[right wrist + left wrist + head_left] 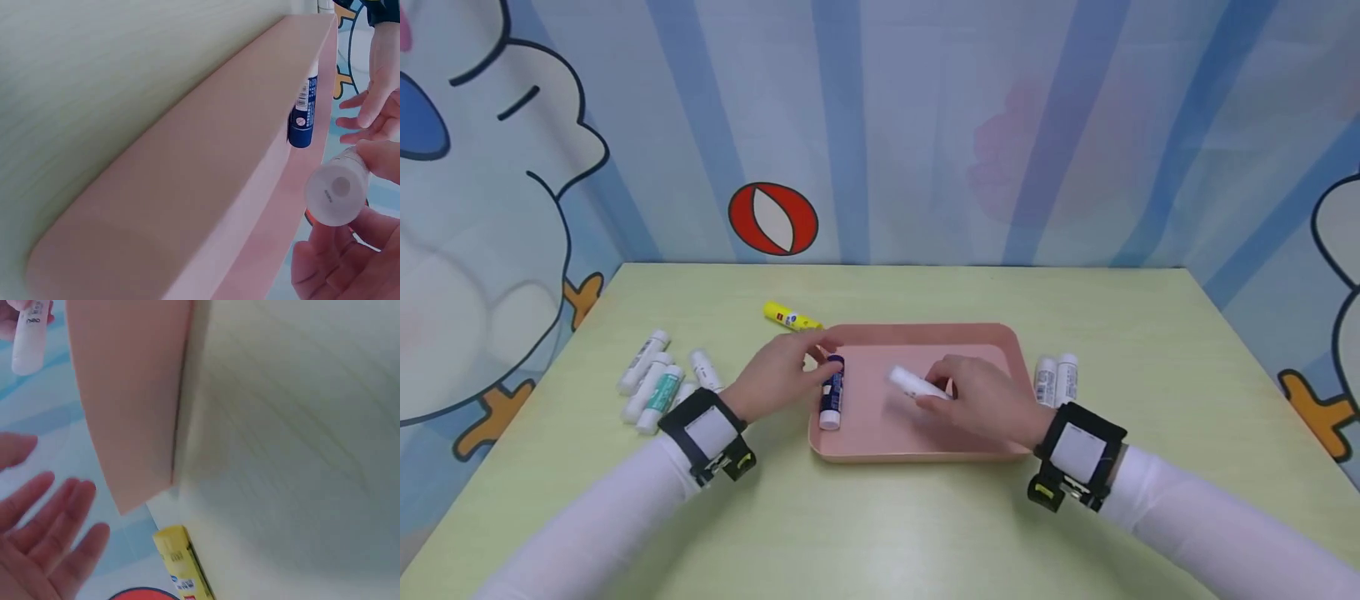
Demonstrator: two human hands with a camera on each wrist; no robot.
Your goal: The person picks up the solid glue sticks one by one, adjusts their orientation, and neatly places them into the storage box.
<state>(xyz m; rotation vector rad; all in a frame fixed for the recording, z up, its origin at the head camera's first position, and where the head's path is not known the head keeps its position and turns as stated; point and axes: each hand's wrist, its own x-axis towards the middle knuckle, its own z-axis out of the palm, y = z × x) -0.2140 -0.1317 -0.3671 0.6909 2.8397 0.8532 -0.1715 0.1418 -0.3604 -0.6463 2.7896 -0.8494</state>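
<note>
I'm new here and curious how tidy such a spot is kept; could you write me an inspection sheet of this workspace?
Surface: pale table, with a pink tray on it.
Job's things: white tube held above the tray; dark blue tube lying inside, along its left side.
Clutter: yellow tube behind the tray's far left corner; group of tubes to the left, mostly white; two white tubes to the right.
Grippers: bare hands; the right hand pinches the white tube, the left hand holds nothing.
Cables: nothing seen.
Surroundings: blue striped backdrop with cartoon prints.
</note>
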